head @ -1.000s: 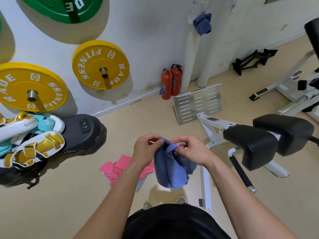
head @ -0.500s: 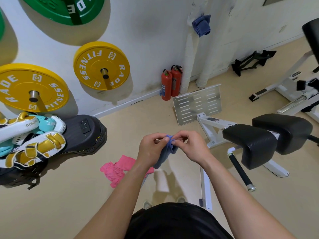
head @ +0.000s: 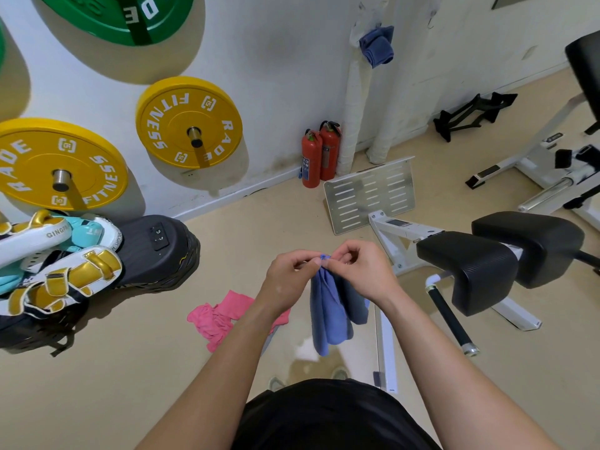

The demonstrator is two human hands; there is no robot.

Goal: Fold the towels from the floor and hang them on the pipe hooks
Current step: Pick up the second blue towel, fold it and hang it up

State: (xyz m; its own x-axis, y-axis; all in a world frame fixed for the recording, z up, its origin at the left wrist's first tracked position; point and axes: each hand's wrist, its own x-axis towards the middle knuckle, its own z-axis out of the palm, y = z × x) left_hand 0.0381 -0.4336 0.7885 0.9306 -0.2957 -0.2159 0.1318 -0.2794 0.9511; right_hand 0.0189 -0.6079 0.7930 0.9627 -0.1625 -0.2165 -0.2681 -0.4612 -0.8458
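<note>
A blue towel (head: 331, 310) hangs folded lengthwise in front of me. My left hand (head: 290, 277) and my right hand (head: 360, 271) pinch its top corners together at the same spot. A crumpled pink towel (head: 220, 316) lies on the floor behind my left forearm, partly hidden by it. Another blue towel (head: 376, 45) hangs on a hook high on the white wrapped pipe (head: 355, 102) in the corner. A second wrapped pipe (head: 399, 102) stands to its right.
Two red fire extinguishers (head: 319, 154) stand by the pipe. A perforated metal footplate (head: 370, 193) and a black padded bench (head: 500, 254) are to my right. Boxing pads (head: 55, 254) lie on a black platform at left. Yellow weight plates (head: 188, 121) hang on the wall.
Both hands brought the blue towel's corners together at the top. The towel, bunched between my hands before, now hangs down long and narrow.
</note>
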